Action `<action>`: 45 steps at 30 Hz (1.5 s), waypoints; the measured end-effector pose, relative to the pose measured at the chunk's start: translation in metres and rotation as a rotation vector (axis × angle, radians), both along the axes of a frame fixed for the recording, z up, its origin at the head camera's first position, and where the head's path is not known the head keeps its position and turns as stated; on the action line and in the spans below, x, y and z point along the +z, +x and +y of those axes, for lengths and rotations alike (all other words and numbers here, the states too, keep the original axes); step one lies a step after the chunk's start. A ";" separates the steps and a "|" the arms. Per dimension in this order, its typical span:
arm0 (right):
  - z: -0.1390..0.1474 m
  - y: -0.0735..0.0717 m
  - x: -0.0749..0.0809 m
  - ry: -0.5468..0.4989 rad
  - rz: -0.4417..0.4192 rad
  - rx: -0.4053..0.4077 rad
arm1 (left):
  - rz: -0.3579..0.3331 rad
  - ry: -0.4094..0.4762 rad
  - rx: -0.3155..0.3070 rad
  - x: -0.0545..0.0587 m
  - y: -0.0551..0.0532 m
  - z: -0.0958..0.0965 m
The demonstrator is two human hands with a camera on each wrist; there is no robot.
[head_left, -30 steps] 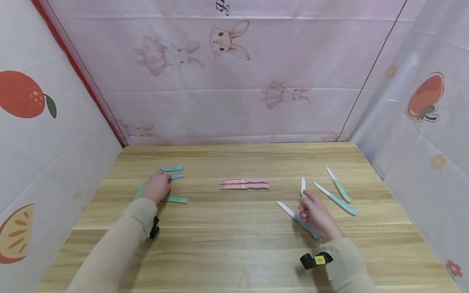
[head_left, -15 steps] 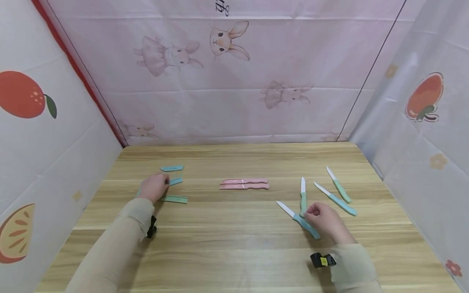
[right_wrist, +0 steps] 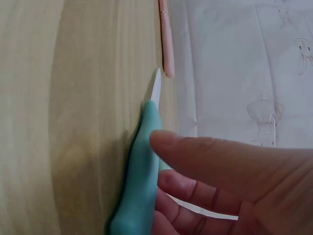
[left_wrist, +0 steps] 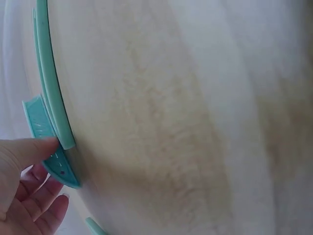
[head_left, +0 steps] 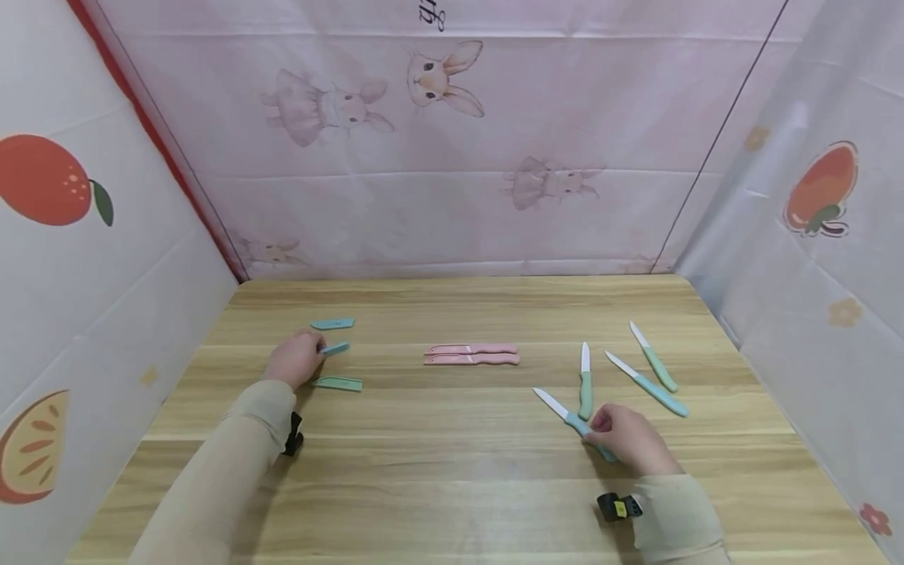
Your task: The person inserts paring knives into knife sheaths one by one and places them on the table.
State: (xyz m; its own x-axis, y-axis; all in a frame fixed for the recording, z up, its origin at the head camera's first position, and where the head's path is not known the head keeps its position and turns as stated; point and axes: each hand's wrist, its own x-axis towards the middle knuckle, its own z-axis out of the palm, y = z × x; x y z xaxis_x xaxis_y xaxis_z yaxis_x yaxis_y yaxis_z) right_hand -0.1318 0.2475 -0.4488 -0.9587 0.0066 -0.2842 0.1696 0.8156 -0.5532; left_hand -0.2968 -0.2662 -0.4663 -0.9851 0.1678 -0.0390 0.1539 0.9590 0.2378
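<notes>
My left hand (head_left: pixel 293 361) pinches a blue knife sheath (head_left: pixel 335 348) between thumb and fingers on the left of the table. In the left wrist view this blue sheath (left_wrist: pixel 39 117) slants behind the end of a green sheath (left_wrist: pixel 55 93). On the right, my right hand (head_left: pixel 632 441) grips the handle of a blue-handled paring knife (head_left: pixel 554 402), its white blade bare and pointing away to the left. The right wrist view shows my thumb on top of the teal handle (right_wrist: pixel 139 181) and the fingers along its side.
Another blue sheath (head_left: pixel 333 323) lies behind my left hand, a green sheath (head_left: pixel 339 384) in front. Two pink sheathed knives (head_left: pixel 494 359) lie mid-table. Bare green-handled knives, one (head_left: pixel 586 392) near my right hand, and a second blue-handled knife (head_left: pixel 660 395) lie at the right.
My left hand has taken hold of the blue sheath and tilted it. My right hand has drawn back from the near green-handled knife onto the blue handle, its pointing finger now curled in.
</notes>
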 end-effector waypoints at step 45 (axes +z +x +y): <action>-0.024 -0.007 0.018 -0.581 0.335 -0.317 | -0.360 1.559 0.337 0.025 0.082 0.112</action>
